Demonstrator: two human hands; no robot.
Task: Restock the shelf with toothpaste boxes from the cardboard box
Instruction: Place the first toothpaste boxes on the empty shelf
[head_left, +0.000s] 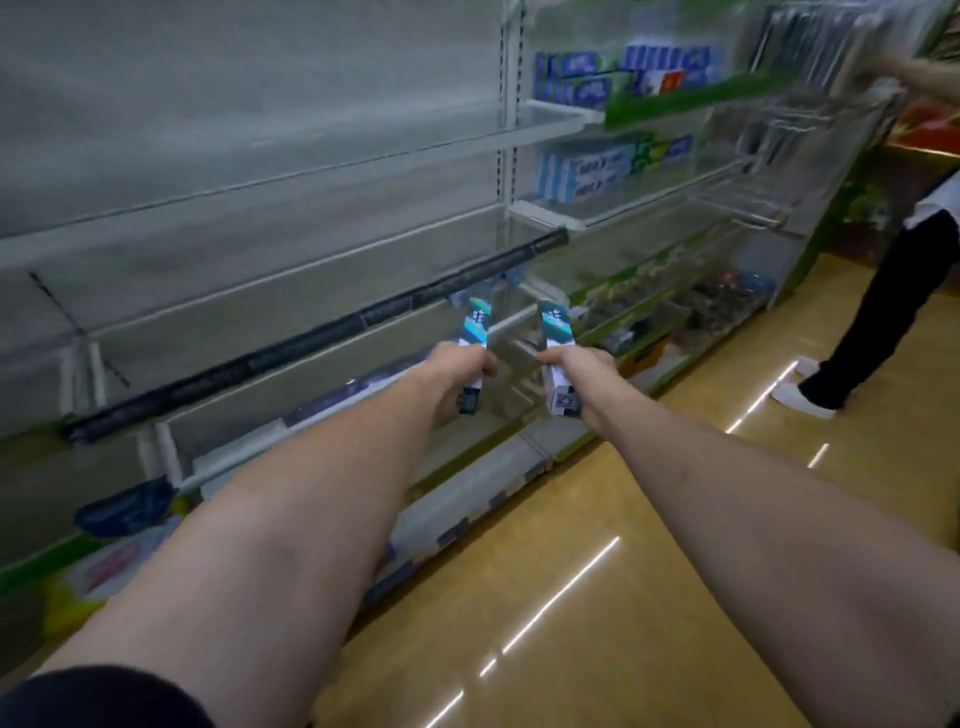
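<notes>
Both arms reach forward toward the store shelving. My left hand (457, 376) grips a white and teal toothpaste box (477, 325) that stands nearly upright. My right hand (582, 376) grips a second box of the same kind (555, 325), also nearly upright. The two boxes are about a hand's width apart, in front of a lower shelf (363, 332) with a dark price rail. The picture is blurred by motion. No cardboard box is in view.
Blue and green toothpaste boxes (592, 171) sit on upper shelves at the right. Another person (893, 296) in dark trousers stands at the far right and holds a long green box (691, 98) up to the shelf. Tan shiny floor (623, 545) runs along the shelving.
</notes>
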